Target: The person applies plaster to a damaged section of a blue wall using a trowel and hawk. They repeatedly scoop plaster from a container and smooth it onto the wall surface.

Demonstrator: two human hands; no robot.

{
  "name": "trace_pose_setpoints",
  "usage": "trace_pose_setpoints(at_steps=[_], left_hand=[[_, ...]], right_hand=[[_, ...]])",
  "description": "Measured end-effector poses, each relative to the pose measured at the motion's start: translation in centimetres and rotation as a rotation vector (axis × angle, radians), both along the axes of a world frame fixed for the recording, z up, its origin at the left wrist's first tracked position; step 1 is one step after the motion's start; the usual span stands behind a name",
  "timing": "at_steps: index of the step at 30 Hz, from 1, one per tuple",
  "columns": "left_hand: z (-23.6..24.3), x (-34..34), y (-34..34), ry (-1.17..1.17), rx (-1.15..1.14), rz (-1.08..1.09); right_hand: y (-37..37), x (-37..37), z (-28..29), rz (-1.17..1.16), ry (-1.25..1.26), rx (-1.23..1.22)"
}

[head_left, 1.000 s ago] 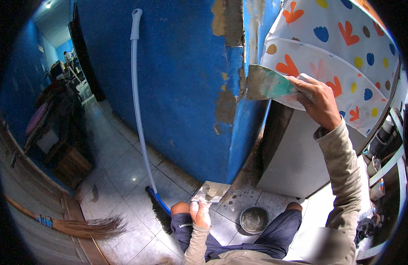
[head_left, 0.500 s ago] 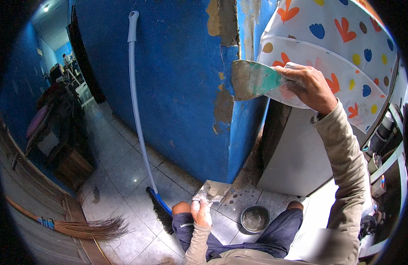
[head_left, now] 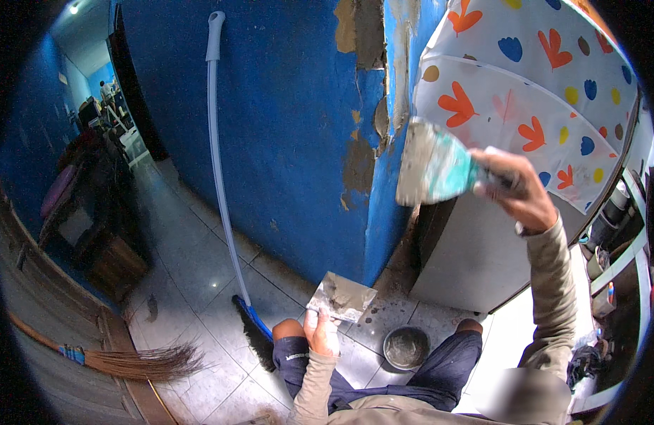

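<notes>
My right hand (head_left: 515,185) is closed round the handle of a wide putty knife (head_left: 435,163) with a green grip end and a blade smeared grey. The blade is just right of the blue wall's corner, apart from it. Grey filler (head_left: 381,117) sits on the chipped corner edge. Low in front of me, my left hand (head_left: 321,331) grips a flat, square-looking plate (head_left: 341,296) with grey paste on it, thumb on top. Between my knees stands a round bucket (head_left: 406,348) with greyish contents.
A long-handled brush (head_left: 217,142) leans on the blue wall (head_left: 291,156). At lower left lies a twig broom (head_left: 139,361). To the right, a patterned cover (head_left: 504,92) drapes over a grey cabinet-like box (head_left: 476,248). Shelving (head_left: 624,262) stands far right.
My right hand has drawn the putty knife off the wall corner, down and to the right, leaving grey filler visible there. My left hand has raised and tilted the plate slightly.
</notes>
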State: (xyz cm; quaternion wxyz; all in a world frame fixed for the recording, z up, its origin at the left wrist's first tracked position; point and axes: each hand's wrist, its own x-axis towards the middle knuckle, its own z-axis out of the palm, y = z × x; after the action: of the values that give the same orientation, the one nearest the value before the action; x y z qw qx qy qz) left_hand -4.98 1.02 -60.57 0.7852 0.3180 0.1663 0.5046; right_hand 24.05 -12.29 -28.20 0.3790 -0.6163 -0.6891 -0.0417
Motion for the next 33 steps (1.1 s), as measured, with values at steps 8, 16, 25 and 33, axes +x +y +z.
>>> trace_pose_setpoints(at_steps=[8,16,25,33], left_hand=[[7.2,2.6,0.4,-0.076,-0.071,-0.247],[9.0,2.7,0.5,-0.226,-0.07,-0.365],[8.2,2.2,0.3,0.003,0.12,0.039],[6.7,3.2,0.1,0.058,0.111,0.063]], right_hand=[[1.3,-3.2,-11.0,0.418,0.696,-0.435],[1.5,-3.0,-16.3,0.298,0.482,-0.32],[-3.4,1.2,-19.8,-0.137,0.16,-0.128],[-5.6,-6.8,-11.4,-0.254,-0.64,-0.038]])
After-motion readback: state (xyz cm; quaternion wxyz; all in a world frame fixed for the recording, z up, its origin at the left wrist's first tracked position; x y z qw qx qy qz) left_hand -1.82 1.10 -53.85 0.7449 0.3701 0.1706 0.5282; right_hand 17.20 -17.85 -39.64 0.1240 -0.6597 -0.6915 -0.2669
